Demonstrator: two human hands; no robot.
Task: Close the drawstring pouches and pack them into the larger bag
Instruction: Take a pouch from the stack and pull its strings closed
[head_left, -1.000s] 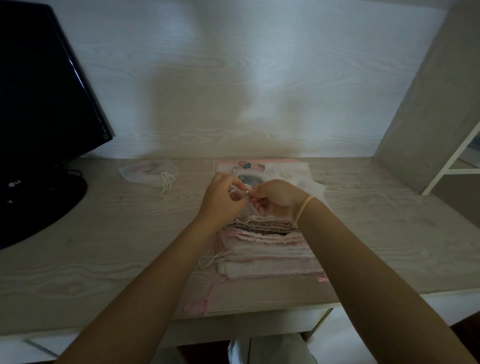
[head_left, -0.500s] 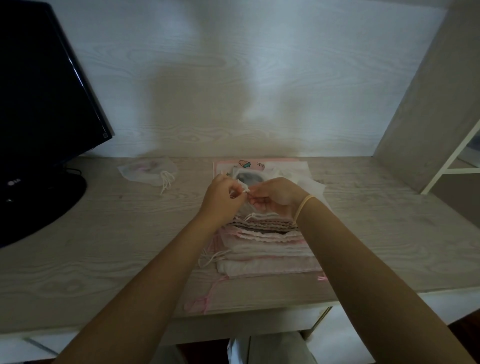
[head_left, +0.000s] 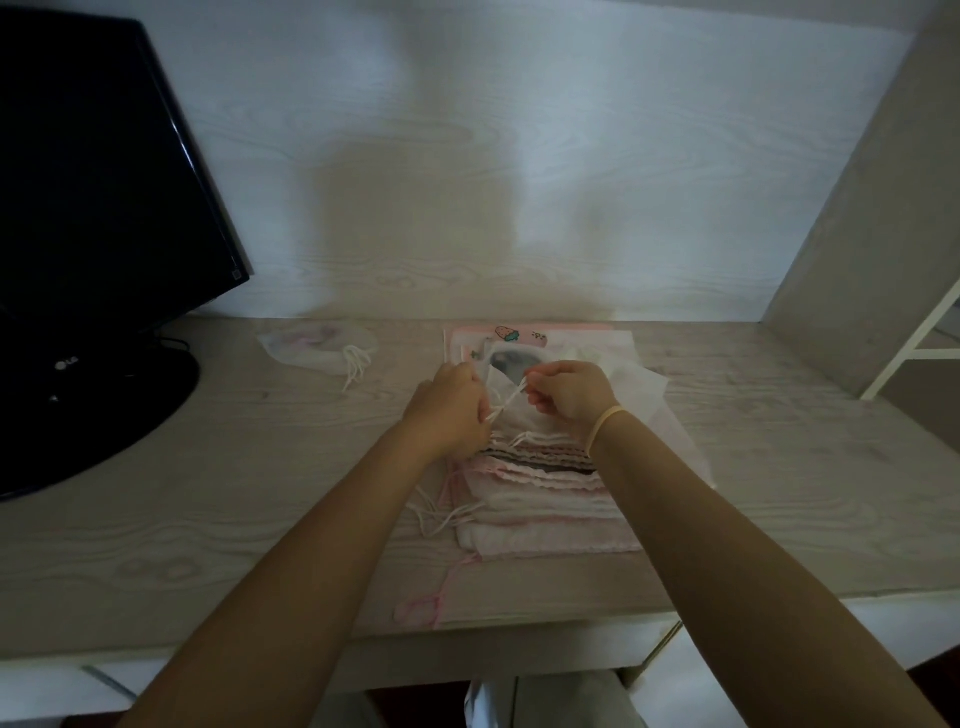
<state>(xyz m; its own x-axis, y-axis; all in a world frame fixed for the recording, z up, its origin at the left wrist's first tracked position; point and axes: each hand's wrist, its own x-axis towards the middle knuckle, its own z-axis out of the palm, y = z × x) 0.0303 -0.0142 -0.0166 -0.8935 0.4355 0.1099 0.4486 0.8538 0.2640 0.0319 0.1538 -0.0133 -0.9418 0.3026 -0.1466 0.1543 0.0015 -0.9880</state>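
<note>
Centrally, just above mid-frame, both hands work on one sheer white pouch (head_left: 506, 400). Left hand (head_left: 449, 408) and right hand (head_left: 569, 392) are curled, each pinching the white cord (head_left: 506, 402), which runs taut on a slant btwn them; hands sit near each other, not touching. Pouch mouth is only partly visible behind the fingers, so how far it has cinched can't be told.

Below the hands lies a stack of pouches (head_left: 540, 499) w/ ruffled pink and white edges, loose cords trailing at its left. A pink bag (head_left: 524, 332) w/ a cartoon print lies flat behind, prob. the larger one. One more pouch (head_left: 317, 348), cords spilled beside it, sits upper left of centre on the desk (head_left: 208, 493), near the monitor (head_left: 93, 208).

Handling (judgement): fabric looks thin, soft, very light, w/o stiffness; it should bunch easily and slide along the cord. Best hold: cord ends, pulled apart, w/ fingers steadying the gathered neck. Thin mesh could snag or tear if yanked.
</note>
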